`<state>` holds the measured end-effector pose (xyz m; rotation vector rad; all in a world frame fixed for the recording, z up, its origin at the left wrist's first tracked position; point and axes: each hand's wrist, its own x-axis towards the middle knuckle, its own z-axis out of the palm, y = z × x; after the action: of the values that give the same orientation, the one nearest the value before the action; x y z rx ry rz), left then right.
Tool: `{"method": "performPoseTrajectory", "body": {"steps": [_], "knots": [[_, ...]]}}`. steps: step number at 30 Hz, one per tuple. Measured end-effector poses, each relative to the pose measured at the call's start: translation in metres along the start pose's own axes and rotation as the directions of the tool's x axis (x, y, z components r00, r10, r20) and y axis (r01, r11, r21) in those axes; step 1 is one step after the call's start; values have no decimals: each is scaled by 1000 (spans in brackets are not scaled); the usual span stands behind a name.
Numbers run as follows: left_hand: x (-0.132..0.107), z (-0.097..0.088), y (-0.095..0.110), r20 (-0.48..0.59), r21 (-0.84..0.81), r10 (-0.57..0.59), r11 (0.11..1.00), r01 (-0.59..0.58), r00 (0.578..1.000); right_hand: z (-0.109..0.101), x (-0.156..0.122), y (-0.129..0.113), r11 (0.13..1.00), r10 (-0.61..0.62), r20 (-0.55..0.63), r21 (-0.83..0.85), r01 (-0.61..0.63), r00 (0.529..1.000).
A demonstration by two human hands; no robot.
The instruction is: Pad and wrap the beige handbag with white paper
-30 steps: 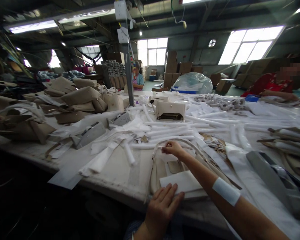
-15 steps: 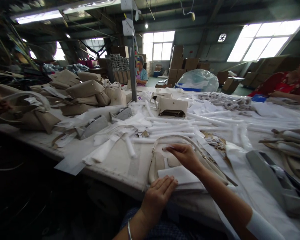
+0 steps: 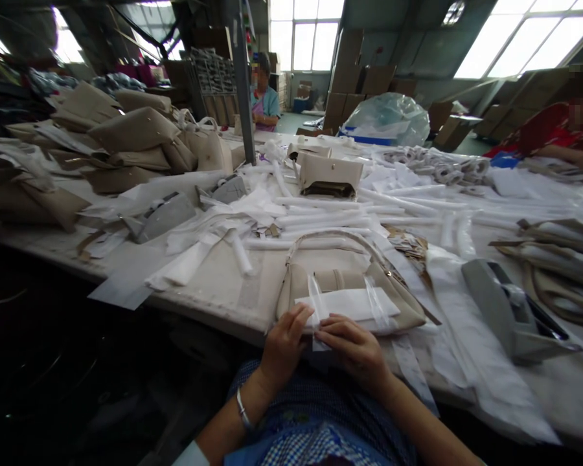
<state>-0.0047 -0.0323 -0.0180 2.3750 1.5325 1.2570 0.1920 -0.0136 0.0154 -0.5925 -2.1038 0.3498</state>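
A beige handbag [image 3: 301, 281] lies at the table's near edge, its strap handle [image 3: 340, 237] arching away from me. Folded white foam sheet [image 3: 342, 304] covers part of its front. Two clear strips of tape cross the sheet: a left strip [image 3: 315, 292] and a right strip [image 3: 377, 301]. My left hand [image 3: 287, 331] is closed, fingertips at the left strip's lower end by the bag's bottom edge. Close beside it, my right hand [image 3: 355, 346] is closed too, its fingers pinching at the same strip. Both thumbs are mostly hidden.
A grey tape dispenser [image 3: 515, 310] stands at right, with two more dispensers [image 3: 162, 217] to the left. Beige bags [image 3: 140, 139] are heaped at left. White rolls [image 3: 320, 223] and another bag [image 3: 331, 176] lie beyond. Two other people [image 3: 266, 103] are across the table.
My right hand has come down from above the bag to its lower edge, beside my left hand. The left strip now runs down over the white sheet. The view has tilted downward.
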Motion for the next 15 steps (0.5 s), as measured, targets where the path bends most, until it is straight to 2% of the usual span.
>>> {"method": "performPoseTrajectory", "body": {"steps": [6,11,15], "knots": [[9,-7,1,112,12,90,996,-92,990,1,-9,-4,990,-97,5,-103,97,995],[13,-10,3,159,-5,43,999,-43,986,-1,-14,-12,987,-100,17,-128,102,995],[15,-11,3,209,-26,27,999,-22,977,3,-25,-7,978,-103,52,-179,111,993]]}}
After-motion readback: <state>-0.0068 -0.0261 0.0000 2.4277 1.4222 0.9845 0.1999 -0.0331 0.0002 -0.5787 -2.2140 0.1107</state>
